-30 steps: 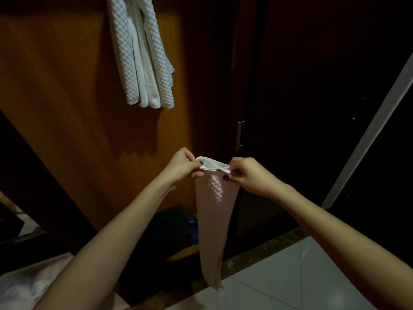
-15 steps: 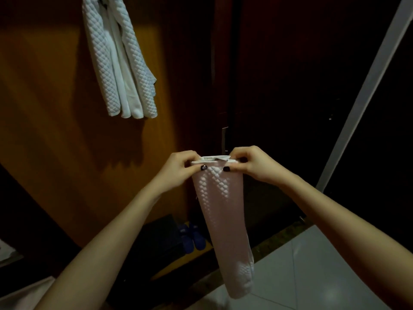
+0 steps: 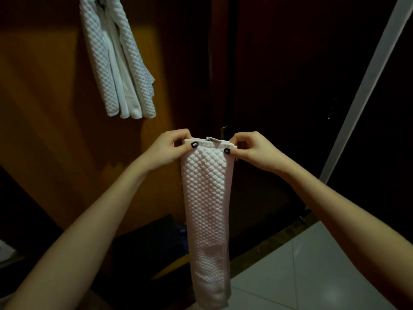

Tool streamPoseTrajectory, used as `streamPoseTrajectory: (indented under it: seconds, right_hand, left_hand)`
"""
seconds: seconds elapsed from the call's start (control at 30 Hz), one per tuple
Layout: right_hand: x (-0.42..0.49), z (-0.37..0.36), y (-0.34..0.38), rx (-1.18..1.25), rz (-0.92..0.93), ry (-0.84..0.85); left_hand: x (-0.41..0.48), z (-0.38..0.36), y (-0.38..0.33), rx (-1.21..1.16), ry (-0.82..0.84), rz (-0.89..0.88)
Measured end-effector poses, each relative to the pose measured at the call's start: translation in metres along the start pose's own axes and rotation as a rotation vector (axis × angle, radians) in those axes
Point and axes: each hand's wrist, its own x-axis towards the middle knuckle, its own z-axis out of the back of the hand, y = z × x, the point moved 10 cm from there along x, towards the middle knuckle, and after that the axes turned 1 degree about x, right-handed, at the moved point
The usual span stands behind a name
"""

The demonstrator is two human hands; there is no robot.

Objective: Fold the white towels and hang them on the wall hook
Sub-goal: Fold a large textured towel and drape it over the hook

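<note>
A white quilted towel (image 3: pixel 206 209), folded into a long narrow strip, hangs straight down in front of me. My left hand (image 3: pixel 166 151) pinches its top left corner and my right hand (image 3: pixel 252 151) pinches its top right corner, stretching the top edge level. A small loop tag sticks up from the middle of that edge. Up on the left, other white quilted towels (image 3: pixel 116 63) hang against the orange wooden wall (image 3: pixel 44 108). Their top runs out of the frame, so the hook is hidden.
A dark wooden door (image 3: pixel 290 86) with a metal latch plate stands behind the held towel. A pale slanted frame strip (image 3: pixel 366 86) runs along the right. White floor tiles (image 3: pixel 301 276) lie at lower right. Dark items sit low by the wall (image 3: pixel 156 240).
The held towel has turned to show its quilted face and now hangs flatter and wider. The view has shifted, so the hanging towels sit further left.
</note>
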Motion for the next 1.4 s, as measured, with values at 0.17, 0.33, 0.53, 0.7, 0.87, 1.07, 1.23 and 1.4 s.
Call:
streamPoseTrajectory:
  seconds: [0.17,0.33,0.53,0.7,0.87,1.07,1.23,1.4]
  right_hand:
    - [0.019,0.006,0.026,0.053,0.04,-0.096]
    - [0.037,0.008,0.053,0.059,0.097,-0.102]
    - [0.057,0.009,0.073,0.101,0.146,-0.168]
    - [0.067,0.027,0.071,0.175,0.095,-0.169]
    - [0.076,0.061,0.07,0.388,0.12,-0.236]
    - [0.053,0.001,0.021,0.516,-0.016,-0.078]
    - [0.02,-0.004,-0.003,0.673,0.045,-0.394]
    - [0.025,-0.011,0.004,0.707,-0.002,-0.383]
  left_hand:
    - [0.0,0.035,0.006,-0.117,-0.18,0.085]
    - [-0.007,0.058,0.009,-0.36,-0.325,0.11]
    - [-0.032,0.012,0.049,-0.531,-0.416,0.302]
    - [-0.03,-0.002,0.056,-0.74,-0.472,0.351]
    - [-0.001,0.008,0.023,-0.848,-0.498,0.302]
    - [0.019,0.029,-0.01,-0.854,-0.57,0.21]
    - [0.016,0.045,-0.012,-0.835,-0.613,0.185]
    - [0.01,0.052,-0.016,-0.856,-0.617,0.17]
